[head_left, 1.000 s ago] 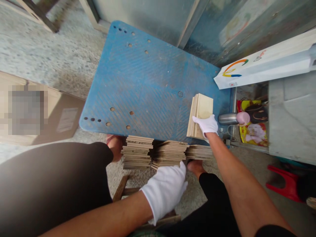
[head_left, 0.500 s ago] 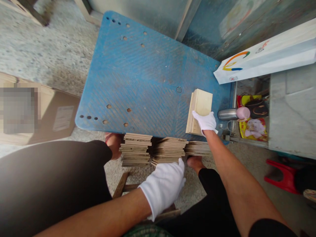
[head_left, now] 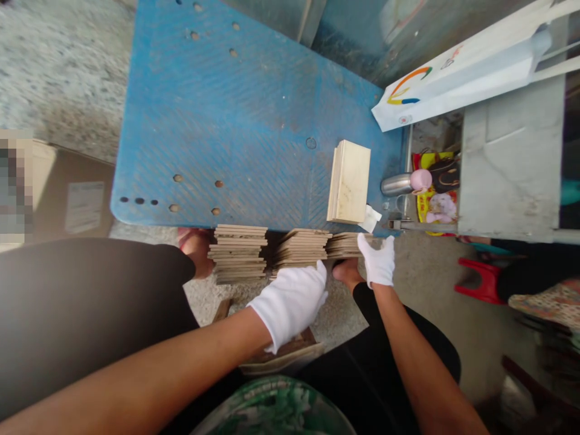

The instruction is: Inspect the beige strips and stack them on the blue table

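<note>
Blue table [head_left: 235, 115], one, with round holes. Block of pale boards [head_left: 353, 181], one, lying at its right end; white scrap [head_left: 371, 219] just beside the block's lower corner. Stacks of thin boards [head_left: 240, 254], three, side by side along the near edge. Left hand [head_left: 290, 305], white-gloved, before the middle stack; contact unclear. Right hand [head_left: 378, 260], white-gloved, thumb and fingers spread, by the rightmost stack; contact unclear. White bag [head_left: 453, 66], printed with a coloured arc, upper right. Steel flask [head_left: 395, 183], pink-topped, lying on its side. Cardboard box [head_left: 81, 193], left. Red stool [head_left: 483, 281], right.
</note>
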{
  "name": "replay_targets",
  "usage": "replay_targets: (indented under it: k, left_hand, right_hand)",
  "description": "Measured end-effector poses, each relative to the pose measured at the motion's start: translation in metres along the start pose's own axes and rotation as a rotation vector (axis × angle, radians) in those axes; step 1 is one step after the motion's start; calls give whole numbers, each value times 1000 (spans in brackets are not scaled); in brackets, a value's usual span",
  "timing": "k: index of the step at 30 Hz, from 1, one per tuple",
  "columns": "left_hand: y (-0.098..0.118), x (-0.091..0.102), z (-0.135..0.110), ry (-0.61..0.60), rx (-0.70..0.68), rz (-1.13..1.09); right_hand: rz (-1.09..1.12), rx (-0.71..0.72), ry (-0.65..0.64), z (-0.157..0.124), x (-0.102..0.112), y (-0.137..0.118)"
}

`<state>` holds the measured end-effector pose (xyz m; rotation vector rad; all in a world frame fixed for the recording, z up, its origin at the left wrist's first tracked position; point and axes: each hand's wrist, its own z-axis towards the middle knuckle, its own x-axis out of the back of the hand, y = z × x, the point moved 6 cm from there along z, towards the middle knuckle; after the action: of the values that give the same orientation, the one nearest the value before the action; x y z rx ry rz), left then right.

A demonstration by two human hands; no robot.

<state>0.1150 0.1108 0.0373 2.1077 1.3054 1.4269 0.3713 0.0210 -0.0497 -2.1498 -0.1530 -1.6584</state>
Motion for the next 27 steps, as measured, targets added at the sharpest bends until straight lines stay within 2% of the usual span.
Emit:
replay_targets:
  k: [2,6,12,19,27]
  left_hand:
    - [2,-3,1,0,-16,6]
    - [7,-10,2,-12,-49,20]
    - [5,-20,4,-69,-68,34]
    - [1,-23,10,-117,-34,49]
    - [0,-28,12,-106,-37,40]
  right_hand:
    - [-57,-68,-36,-24,-8,20]
    - [-133,-39,-125,-51,-29,31]
    - [-111,-41,-112,-44,-40,25]
    - [-121,-53,-6,-42,-44,20]
    - [-108,-23,73,-48,-44,20]
